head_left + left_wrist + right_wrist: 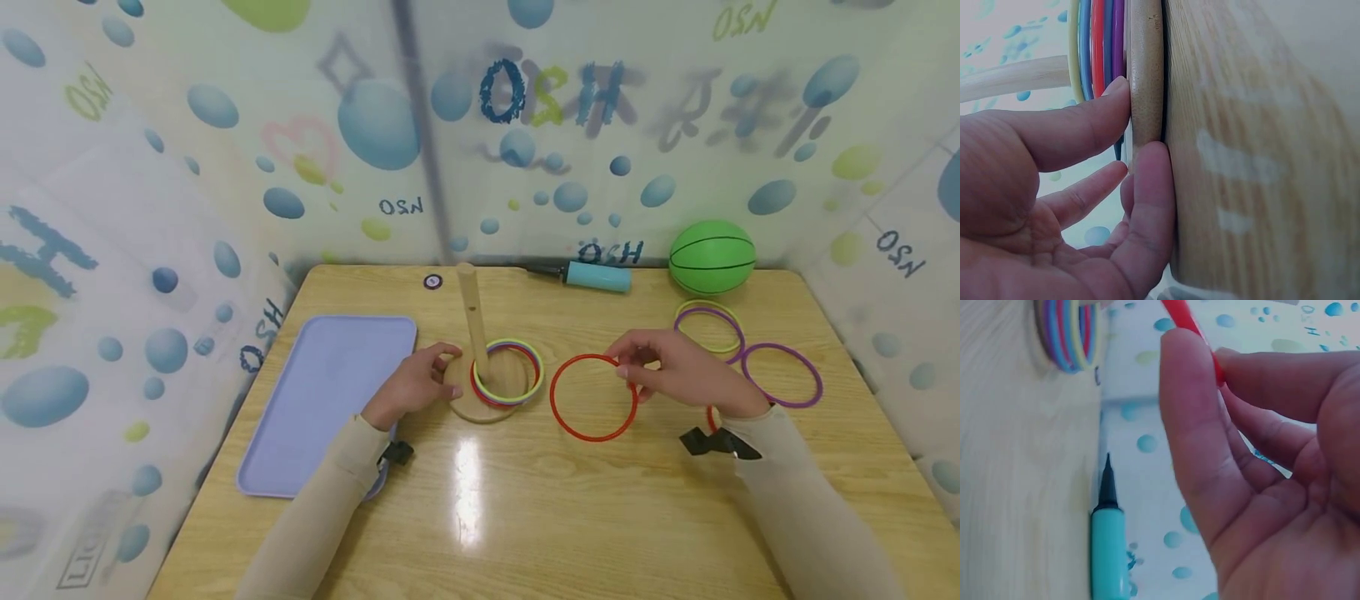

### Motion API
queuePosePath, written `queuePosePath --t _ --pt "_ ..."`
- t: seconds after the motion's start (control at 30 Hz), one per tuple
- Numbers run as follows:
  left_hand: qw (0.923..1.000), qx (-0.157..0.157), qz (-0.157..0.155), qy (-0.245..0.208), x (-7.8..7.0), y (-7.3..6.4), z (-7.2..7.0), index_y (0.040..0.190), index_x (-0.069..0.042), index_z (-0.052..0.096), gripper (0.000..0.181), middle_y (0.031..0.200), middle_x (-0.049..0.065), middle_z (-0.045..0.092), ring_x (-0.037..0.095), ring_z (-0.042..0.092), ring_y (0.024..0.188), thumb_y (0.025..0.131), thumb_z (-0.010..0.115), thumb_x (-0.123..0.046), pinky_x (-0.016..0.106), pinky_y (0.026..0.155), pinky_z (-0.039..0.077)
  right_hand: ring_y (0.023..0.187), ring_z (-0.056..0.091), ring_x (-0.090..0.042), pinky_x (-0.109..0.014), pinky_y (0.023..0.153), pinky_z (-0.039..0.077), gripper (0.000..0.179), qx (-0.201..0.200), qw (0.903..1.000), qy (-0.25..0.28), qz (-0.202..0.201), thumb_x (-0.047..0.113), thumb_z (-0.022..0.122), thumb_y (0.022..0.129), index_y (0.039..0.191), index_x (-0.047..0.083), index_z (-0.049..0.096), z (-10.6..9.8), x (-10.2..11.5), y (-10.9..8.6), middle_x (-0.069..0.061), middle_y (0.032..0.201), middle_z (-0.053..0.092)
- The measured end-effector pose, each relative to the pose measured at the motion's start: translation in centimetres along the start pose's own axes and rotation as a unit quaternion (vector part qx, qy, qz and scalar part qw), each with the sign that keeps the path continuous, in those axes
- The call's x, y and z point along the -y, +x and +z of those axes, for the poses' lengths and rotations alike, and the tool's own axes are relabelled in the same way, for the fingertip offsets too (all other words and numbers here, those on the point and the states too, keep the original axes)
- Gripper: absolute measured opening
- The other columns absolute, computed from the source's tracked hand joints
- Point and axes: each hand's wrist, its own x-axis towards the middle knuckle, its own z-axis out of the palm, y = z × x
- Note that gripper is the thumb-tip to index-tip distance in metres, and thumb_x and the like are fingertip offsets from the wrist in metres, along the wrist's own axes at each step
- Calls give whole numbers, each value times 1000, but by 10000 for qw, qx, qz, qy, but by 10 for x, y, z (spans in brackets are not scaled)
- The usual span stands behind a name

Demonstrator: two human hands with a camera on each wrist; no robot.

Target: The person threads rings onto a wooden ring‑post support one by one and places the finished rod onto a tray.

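Observation:
A wooden ring-toss stand (471, 321) has an upright peg on a round base. Several stacked rings (542, 379) circle the peg and lie on the base, in yellow, blue, red and purple. My left hand (414, 385) grips the base's left edge; in the left wrist view the thumb (1085, 134) lies at its upper face and a finger at its rim. Right of the stand, my right hand (675, 367) pinches a red ring (596, 438) between thumb and fingers, holding it by its right side. Only a short piece of that ring shows in the right wrist view.
Loose purple (782, 346) and yellow (708, 302) rings lie at the right, with another red ring (711, 418) partly hidden by my right wrist. Behind them sits a green ball (712, 258). A blue hand pump (597, 277) lies along the back edge. At the left is a lilac tray (322, 392).

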Motion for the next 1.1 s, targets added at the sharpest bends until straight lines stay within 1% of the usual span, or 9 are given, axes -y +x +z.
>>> queuePosePath --t 0.2,0.3,0.4,0.53,0.67,0.83,0.97,1.1 --pt "10000 21 26 -91 2 -1 2 146 -15 59 63 121 14 68 20 65 94 89 86 -14 32 79 49 79 70 -21 -46 66 64 17 -192 9993 286 -107 11 68 104 121 8 67 2 19 9 -16 91 65" --pt "10000 8 33 -87 2 -2 2 146 -15 59 62 121 15 68 20 65 94 89 86 -14 32 79 49 79 71 -22 -47 66 64 18 -371 9983 357 -281 10 68 104 122 7 66 2 31 14 -17 93 65" --pt "9999 6 14 -107 3 -3 1 146 -15 59 63 122 15 68 20 65 94 89 86 -14 32 79 49 80 71 -22 -46 66 64 20 -546 9965 417 -477 9 66 105 124 5 65 2 44 20 -18 95 66" --pt "9999 24 2 -112 3 -3 2 146 -15 59 63 122 15 67 20 65 93 90 86 -14 32 79 49 81 71 -21 -43 68 65 22 -745 9928 585 -727 10 64 106 127 3 63 2 62 27 -16 94 67" --pt "10000 3 13 -80 2 -2 3 145 -15 60 63 121 14 67 20 65 93 89 86 -15 32 79 49 83 71 -21 -43 69 65 24 -1009 9861 943 -928 10 64 106 129 3 63 5 79 35 -13 94 68" --pt "10000 -28 1 -6 1 -1 3 145 -17 60 62 120 13 67 20 64 93 89 87 -17 33 80 50 84 73 -22 -45 69 64 23 -1377 9711 1539 -1196 9 66 105 128 5 65 13 97 46 -8 99 66" --pt "10000 -43 -19 21 0 0 2 145 -18 60 63 120 13 68 20 64 93 89 87 -17 32 80 49 82 74 -21 -47 68 64 23 -1569 9535 2147 -1417 7 67 104 126 6 66 20 109 58 -8 101 64" --pt "10000 -25 31 -6 1 0 0 146 -16 59 63 120 14 69 20 66 93 89 87 -17 32 79 50 80 73 -18 -46 69 64 22 -1640 9373 2729 -1418 6 67 103 125 7 67 27 114 72 -7 101 64"
